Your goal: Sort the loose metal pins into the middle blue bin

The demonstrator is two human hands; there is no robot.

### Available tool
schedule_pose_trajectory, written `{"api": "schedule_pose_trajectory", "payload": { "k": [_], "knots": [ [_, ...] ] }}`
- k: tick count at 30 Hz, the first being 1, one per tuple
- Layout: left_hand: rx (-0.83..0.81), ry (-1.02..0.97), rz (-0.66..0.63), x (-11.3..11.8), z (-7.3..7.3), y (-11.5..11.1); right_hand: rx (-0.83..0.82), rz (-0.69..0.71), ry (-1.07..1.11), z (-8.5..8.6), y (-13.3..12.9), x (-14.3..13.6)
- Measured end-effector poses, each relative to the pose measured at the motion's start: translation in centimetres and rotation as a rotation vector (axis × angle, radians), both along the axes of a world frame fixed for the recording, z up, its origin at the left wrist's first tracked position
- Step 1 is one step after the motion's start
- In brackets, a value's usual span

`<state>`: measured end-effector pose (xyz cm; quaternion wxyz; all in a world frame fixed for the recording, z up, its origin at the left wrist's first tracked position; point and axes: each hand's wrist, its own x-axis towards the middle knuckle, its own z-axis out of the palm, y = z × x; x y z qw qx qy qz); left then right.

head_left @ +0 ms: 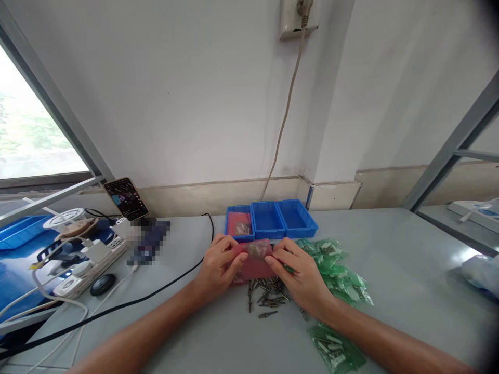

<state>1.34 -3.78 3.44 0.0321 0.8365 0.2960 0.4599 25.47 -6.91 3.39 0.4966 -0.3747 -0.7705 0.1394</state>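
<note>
Near the frame's centre, the red plastic bag [255, 266] is pinched at its side edges between left hand [218, 265] and right hand [298, 270], probably light, limp, slippery, best gripped there.

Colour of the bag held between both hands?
The bag is translucent pinkish red, best seen in the head view.

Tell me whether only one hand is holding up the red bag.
No, the left hand and right hand pinch opposite ends of the red bag.
</note>
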Motion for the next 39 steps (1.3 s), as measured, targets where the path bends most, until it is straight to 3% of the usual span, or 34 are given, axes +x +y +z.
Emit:
{"api": "schedule_pose_trajectory", "payload": {
  "k": [6,13,19,26,32,36,39],
  "knots": [
    [0.066,0.117,-0.082,-0.3,0.0,0.1,-0.359,0.066,0.242,0.2,0.7,0.0],
    [0.139,0.299,-0.157,-0.6,0.2,0.2,-0.522,0.137,0.426,0.2,1.1,0.0],
    [0.072,0.256,-0.130,-0.8,-0.2,0.3,-0.544,0.216,0.457,-0.1,1.2,0.3],
    [0.020,0.175,0.015,-0.3,-1.0,0.1,-0.563,0.140,0.405,0.1,1.2,0.4],
    [0.051,-0.020,0.122,0.1,-0.5,0.4,-0.533,0.138,0.310,-0.3,1.1,0.0],
    [0.027,-0.034,0.054,0.1,-0.2,0.3,-0.467,0.072,0.316,-0.5,1.3,0.0],
    [0.057,0.026,-0.038,0.0,-0.2,0.0,-0.518,0.064,0.371,-0.4,1.4,0.1]
  ]
}}
